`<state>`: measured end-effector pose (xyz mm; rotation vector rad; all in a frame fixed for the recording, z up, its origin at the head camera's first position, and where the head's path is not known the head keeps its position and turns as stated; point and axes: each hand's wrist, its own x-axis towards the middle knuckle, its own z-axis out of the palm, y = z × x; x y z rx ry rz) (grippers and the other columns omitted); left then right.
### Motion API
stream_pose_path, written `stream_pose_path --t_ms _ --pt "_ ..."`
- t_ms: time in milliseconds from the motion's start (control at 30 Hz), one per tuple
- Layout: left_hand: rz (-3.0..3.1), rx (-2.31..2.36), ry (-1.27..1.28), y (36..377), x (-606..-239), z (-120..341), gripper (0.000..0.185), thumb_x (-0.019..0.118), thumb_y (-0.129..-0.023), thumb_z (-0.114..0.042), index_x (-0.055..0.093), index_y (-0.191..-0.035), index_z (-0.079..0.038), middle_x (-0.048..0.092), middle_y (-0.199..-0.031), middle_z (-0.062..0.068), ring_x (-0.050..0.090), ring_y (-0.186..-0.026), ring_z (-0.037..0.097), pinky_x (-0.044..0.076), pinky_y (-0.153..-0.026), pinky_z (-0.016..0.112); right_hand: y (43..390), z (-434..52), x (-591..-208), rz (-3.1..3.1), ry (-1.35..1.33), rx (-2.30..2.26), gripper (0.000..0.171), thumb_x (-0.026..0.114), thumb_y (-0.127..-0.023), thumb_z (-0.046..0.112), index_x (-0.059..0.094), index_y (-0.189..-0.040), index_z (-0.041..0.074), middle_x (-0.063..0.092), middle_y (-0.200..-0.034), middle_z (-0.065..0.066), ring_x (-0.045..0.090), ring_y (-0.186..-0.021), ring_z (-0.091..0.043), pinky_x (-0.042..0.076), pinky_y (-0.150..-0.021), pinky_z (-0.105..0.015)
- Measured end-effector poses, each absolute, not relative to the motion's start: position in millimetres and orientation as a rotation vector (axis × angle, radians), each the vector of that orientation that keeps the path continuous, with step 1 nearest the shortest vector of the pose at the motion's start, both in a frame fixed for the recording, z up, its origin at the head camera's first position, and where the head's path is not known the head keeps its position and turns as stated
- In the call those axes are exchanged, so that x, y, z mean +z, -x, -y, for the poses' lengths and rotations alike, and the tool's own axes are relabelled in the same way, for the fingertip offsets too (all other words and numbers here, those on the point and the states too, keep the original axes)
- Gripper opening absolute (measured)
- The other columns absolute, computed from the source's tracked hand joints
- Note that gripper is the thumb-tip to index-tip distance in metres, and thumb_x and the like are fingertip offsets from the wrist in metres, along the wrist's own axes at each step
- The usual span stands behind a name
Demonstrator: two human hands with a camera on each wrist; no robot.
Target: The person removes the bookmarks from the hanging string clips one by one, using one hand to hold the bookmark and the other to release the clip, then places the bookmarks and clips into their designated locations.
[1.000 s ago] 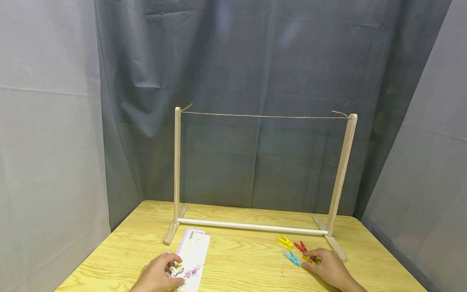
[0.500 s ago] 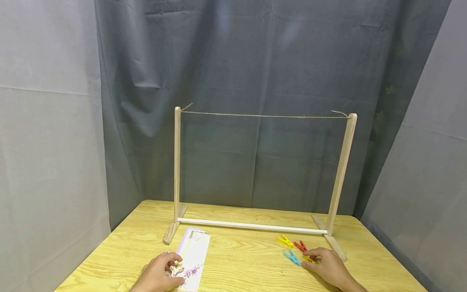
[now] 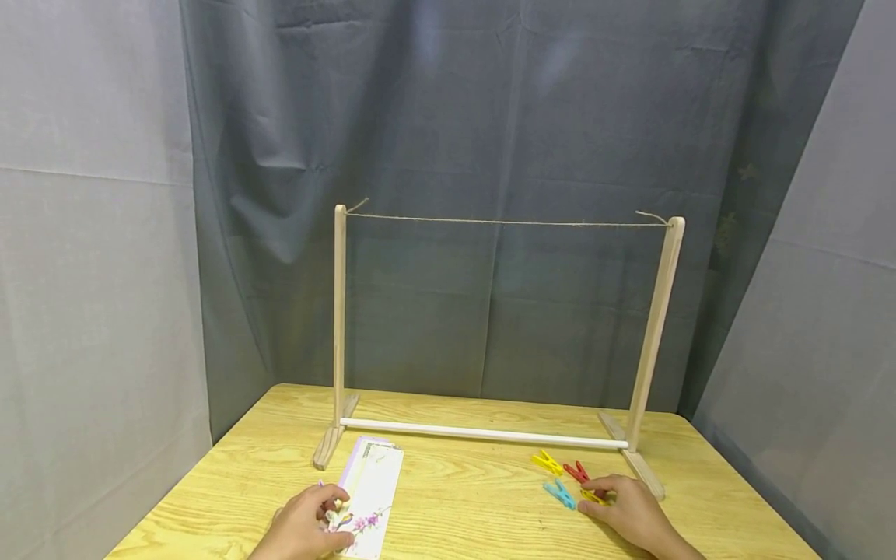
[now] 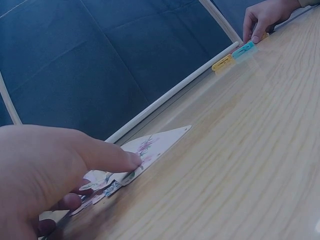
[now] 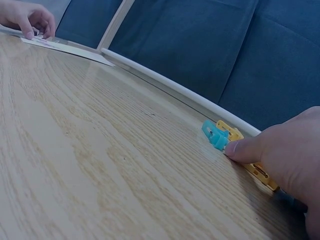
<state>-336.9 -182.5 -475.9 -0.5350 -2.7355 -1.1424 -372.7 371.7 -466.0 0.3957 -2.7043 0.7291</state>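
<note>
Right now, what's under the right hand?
A yellow clothespin lies partly under the right hand's fingertips, on the table. Its far end is covered, and whether the fingers pinch it isn't clear.
</note>
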Motion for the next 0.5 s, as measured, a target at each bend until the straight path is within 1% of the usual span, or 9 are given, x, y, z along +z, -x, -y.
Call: stream_pose_path --t_ms 133,233,300,367,400,500 --pt "2.736 -1.142 0.535 336.8 -476.2 182.5 0.051 0.09 -0.078 -0.034 0.069 -0.118 -0.011 0.062 -0.101 0.0 0.056 -0.087 0.018 0.048 -0.07 0.053 372.0 -371.6 -465.5 2.707 -0.397 0.73 0.037 0.088 -0.079 0.038 0.082 -0.106 0.013 0.069 -0.09 0.011 0.062 -0.083 -0.009 0.055 -0.078 -0.041" --pt "2.743 -1.138 0.514 336.2 -476.4 182.1 0.054 0.091 -0.077 -0.034 0.068 -0.12 -0.012 0.062 -0.103 0.0 0.057 -0.09 0.02 0.047 -0.073 0.06 371.6 -371.1 -465.0 2.711 -0.389 0.736 0.038 0.088 -0.079 0.039 0.081 -0.106 0.013 0.069 -0.09 0.011 0.061 -0.082 -0.008 0.054 -0.077 -0.039" --pt "2.748 -1.137 0.494 335.8 -476.4 181.5 0.057 0.091 -0.077 -0.035 0.067 -0.124 -0.013 0.061 -0.107 0.001 0.058 -0.094 0.022 0.045 -0.076 0.065 371.6 -370.8 -464.5 2.712 -0.386 0.743 0.04 0.088 -0.079 0.04 0.081 -0.107 0.013 0.069 -0.09 0.011 0.061 -0.082 -0.009 0.053 -0.076 -0.037" --pt "2.751 -1.141 0.466 335.4 -476.3 180.5 0.06 0.09 -0.079 -0.036 0.065 -0.128 -0.014 0.061 -0.111 0.002 0.058 -0.097 0.023 0.043 -0.079 0.068 371.8 -370.6 -464.0 2.712 -0.381 0.752 0.041 0.088 -0.08 0.043 0.081 -0.108 0.013 0.068 -0.089 0.011 0.061 -0.082 -0.009 0.052 -0.074 -0.036" --pt "2.749 -1.144 0.449 335.3 -476.2 179.9 0.061 0.089 -0.079 -0.037 0.064 -0.129 -0.014 0.06 -0.113 0.002 0.058 -0.098 0.024 0.042 -0.079 0.068 372.0 -370.5 -463.9 2.712 -0.377 0.756 0.042 0.087 -0.08 0.044 0.081 -0.108 0.013 0.068 -0.089 0.012 0.061 -0.082 -0.009 0.052 -0.073 -0.036" --pt "2.741 -1.156 0.408 334.9 -475.3 178.4 0.059 0.087 -0.082 -0.037 0.064 -0.131 -0.015 0.059 -0.115 0.002 0.058 -0.098 0.024 0.044 -0.078 0.064 372.8 -370.0 -463.8 2.708 -0.363 0.771 0.043 0.087 -0.081 0.044 0.081 -0.109 0.012 0.069 -0.091 0.011 0.062 -0.083 -0.011 0.052 -0.074 -0.038"
